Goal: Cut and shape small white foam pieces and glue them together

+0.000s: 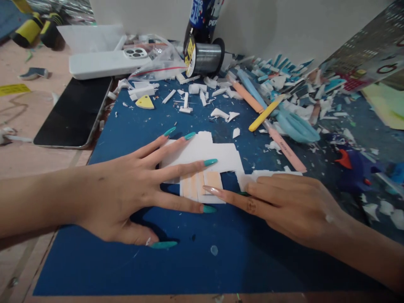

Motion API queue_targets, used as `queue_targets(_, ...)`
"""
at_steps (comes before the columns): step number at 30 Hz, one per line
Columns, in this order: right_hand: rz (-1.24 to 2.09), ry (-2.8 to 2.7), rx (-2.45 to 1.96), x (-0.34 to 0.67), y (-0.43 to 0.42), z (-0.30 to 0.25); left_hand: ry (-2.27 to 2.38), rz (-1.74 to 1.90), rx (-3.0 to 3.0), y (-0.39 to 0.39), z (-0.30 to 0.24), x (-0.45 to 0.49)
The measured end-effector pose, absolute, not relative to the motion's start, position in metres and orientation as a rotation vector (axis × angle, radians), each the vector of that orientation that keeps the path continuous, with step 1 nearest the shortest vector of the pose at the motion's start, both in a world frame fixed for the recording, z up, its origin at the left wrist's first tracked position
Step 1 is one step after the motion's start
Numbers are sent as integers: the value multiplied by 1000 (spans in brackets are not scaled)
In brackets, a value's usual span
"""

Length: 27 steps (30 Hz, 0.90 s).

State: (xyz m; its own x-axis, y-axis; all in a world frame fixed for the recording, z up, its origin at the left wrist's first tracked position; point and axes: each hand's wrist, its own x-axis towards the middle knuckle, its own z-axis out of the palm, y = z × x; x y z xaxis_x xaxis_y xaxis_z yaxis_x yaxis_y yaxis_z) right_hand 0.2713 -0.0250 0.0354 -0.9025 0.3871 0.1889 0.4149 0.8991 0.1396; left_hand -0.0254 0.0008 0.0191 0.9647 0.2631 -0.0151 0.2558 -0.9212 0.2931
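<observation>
My left hand [126, 189] lies flat with fingers spread, pressing on white foam-board pieces [225, 155] on a blue cutting mat [145, 269]. Between its middle and index fingers shows a small white piece with pale orange panels [190, 187]. From the right, my right hand [284, 206] reaches in with its index finger stretched over that panelled piece and the other fingers curled. A thin craft knife [243, 193] appears to be in its grip, mostly hidden under the index finger, near the panels. A further white strip [274, 173] lies behind the right hand.
Foam scraps [290, 84] pile along the back. Scissors [295, 124], a yellow stick [267, 113] and a pink-handled tool [285, 151] lie behind the right hand. A wire spool [206, 58], bottle [205, 17], white phone [104, 63], black phone [74, 111] and glue gun [360, 168] surround the mat.
</observation>
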Motion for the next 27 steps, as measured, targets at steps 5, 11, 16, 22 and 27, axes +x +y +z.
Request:
queue_targets(5, -256, -2932, -614, 271, -25, 37, 409, 51, 2776, 0, 19, -26)
queue_targets(11, -270, -2933, -617, 272, -24, 40, 398, 54, 2767, 1, 18, -26)
queue_targets(16, -228, -2947, -601, 272, -25, 41, 402, 82, 2790, 1, 18, -26)
queue_targets(22, -243, -2937, -610, 271, -27, 39, 409, 56, 2803, -1, 19, -26)
queue_targets(27, -264, -2888, -667, 274, -30, 33, 437, 67, 2774, -1, 19, -26)
